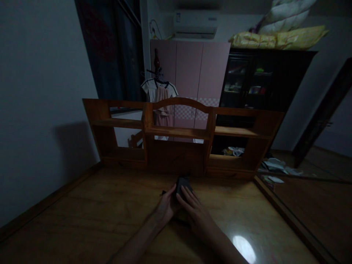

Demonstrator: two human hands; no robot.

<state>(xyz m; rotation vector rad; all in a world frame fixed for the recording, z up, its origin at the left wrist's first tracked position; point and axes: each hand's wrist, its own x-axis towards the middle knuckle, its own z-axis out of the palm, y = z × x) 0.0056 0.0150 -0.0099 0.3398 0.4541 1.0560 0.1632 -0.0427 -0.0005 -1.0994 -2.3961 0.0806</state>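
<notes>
Both my hands meet at the middle of a wooden bed board (pixel 96 216), close to the headboard. My left hand (pixel 165 207) has its fingers curled against a small dark object (pixel 183 182), with its thumb up beside it. My right hand (pixel 192 207) lies with its fingers stretched over the same dark object from the right. The object is too dark to name; it looks like a folded cloth or a small pouch. Part of it is hidden under my fingers.
A wooden headboard with open shelves (pixel 178 132) stands across the far end. Behind it are a pink wardrobe (pixel 202 73), a garment on a hanger (pixel 159 95) and a dark cabinet (pixel 247 80) with bedding on top. A wall runs along the left; floor clutter (pixel 275 167) lies at right.
</notes>
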